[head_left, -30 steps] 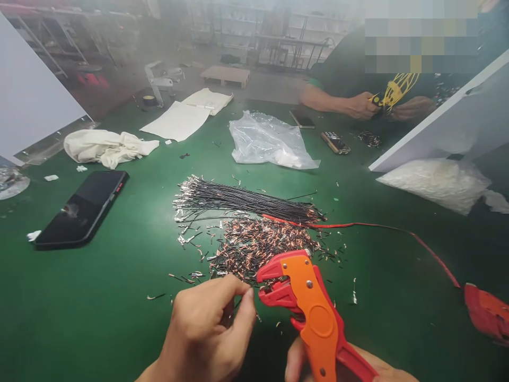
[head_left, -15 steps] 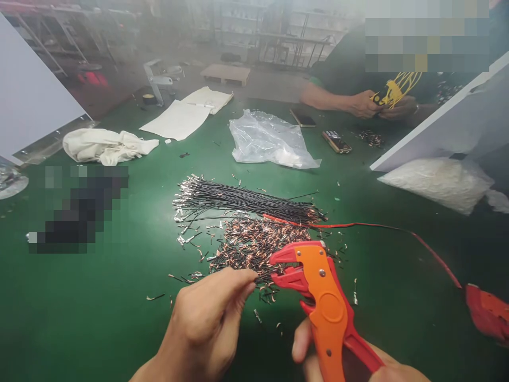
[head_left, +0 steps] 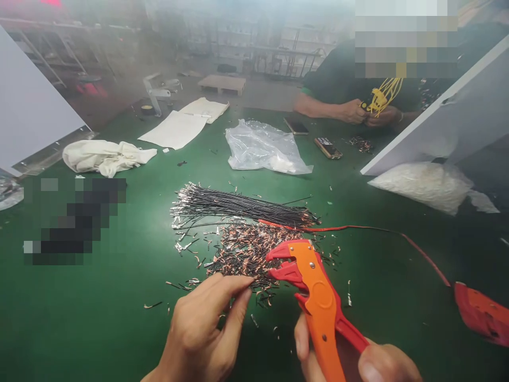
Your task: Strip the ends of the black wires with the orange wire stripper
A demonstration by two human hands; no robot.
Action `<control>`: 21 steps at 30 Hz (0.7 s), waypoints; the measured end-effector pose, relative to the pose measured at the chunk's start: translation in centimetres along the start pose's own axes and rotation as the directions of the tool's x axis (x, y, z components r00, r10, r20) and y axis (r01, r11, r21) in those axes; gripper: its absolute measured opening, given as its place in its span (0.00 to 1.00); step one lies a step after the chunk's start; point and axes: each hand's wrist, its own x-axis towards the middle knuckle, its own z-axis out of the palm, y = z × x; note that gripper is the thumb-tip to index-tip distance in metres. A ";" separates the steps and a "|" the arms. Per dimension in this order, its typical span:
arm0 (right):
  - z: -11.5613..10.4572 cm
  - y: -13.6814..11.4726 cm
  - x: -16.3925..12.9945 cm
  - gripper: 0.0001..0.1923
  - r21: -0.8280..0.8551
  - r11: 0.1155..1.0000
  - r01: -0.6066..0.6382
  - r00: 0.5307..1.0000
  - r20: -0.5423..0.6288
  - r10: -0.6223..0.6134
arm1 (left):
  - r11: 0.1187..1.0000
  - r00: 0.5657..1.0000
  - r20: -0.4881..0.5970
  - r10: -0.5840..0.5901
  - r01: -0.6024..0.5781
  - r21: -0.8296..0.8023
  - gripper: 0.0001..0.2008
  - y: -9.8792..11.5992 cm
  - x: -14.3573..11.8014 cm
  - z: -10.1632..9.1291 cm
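My right hand (head_left: 358, 361) grips the handles of an orange and red wire stripper (head_left: 318, 302), whose jaws point up and left over the green table (head_left: 99, 318). My left hand (head_left: 202, 331) hovers just left of the jaws with thumb and forefinger pinched together near a short wire piece; what they hold is too small to see. Just beyond lies a heap of cut copper-tipped wire bits (head_left: 246, 252). Behind that heap lies a bundle of thin black wires (head_left: 238, 204) with metal ends.
A red wire (head_left: 377, 231) runs right to a second red tool (head_left: 483, 313). A clear plastic bag (head_left: 262, 148), white cloth (head_left: 103, 156), papers (head_left: 178, 124) and a white-filled bag (head_left: 429, 183) lie around. Across the table another person's hands (head_left: 358, 111) handle yellow wires.
The stripper has shifted right and forward, away from my left hand, and my right fingers have come into view on its handles. My left hand stays pinched near the jaws.
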 end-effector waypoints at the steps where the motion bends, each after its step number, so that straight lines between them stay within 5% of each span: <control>1: 0.1 -0.1 0.1 0.28 -0.032 0.999 0.003 1.000 0.002 -0.003 | 1.000 1.000 0.003 0.000 0.000 -0.004 0.06 0.0 -0.1 0.0; 5: 0.5 -0.3 0.3 0.28 -0.037 0.999 0.010 1.000 -0.003 -0.010 | 0.998 0.998 0.051 0.031 -0.029 -0.051 0.07 0.2 -0.6 0.5; 12: 0.7 0.7 0.3 0.23 0.208 0.975 -0.073 0.997 0.046 0.065 | 0.994 0.992 0.116 0.040 -0.029 -0.101 0.06 0.7 -1.6 2.0; 21: 0.9 0.9 0.2 0.22 0.136 0.989 -0.062 0.998 -0.002 0.063 | 0.985 0.977 0.211 -0.019 0.054 -0.162 0.08 1.3 -1.7 2.3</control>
